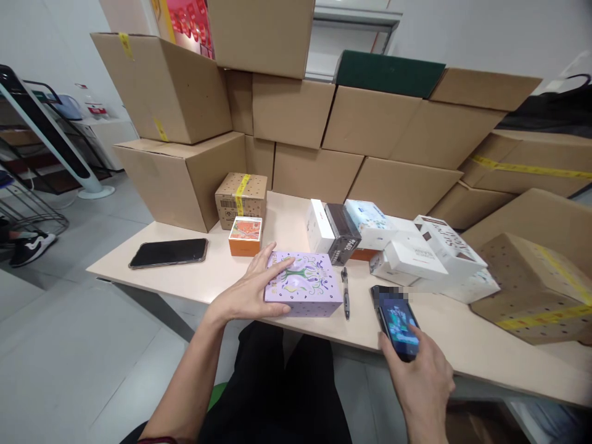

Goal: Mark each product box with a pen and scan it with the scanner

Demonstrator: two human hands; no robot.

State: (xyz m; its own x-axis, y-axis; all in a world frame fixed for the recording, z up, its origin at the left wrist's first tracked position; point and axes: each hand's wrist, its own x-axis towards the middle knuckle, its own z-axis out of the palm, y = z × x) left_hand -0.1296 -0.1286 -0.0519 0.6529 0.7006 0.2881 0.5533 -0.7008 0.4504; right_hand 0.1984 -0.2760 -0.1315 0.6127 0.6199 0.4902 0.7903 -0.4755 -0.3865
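My left hand (252,287) is closed around the left end of a purple printed carton (308,287) near the table's front edge. Its thumb presses the front side, and a finger stretches over the patterned top. At the right, my right hand (419,370) grips the lower end of a black, phone-shaped handheld terminal (396,324) with a lit screen. The thumb is at its left side and a finger reaches onto the screen. Between the carton and the terminal lies a black pen (345,293). A small orange box (245,237) stands behind my left hand.
A dark phone (169,253) lies on the table (185,287) at left. Small white cartons (409,259) and a dark box (342,231) cluster behind the pen. Large cardboard boxes (296,111) wall off the back; a dotted box (531,287) stands right and another (241,198) left.
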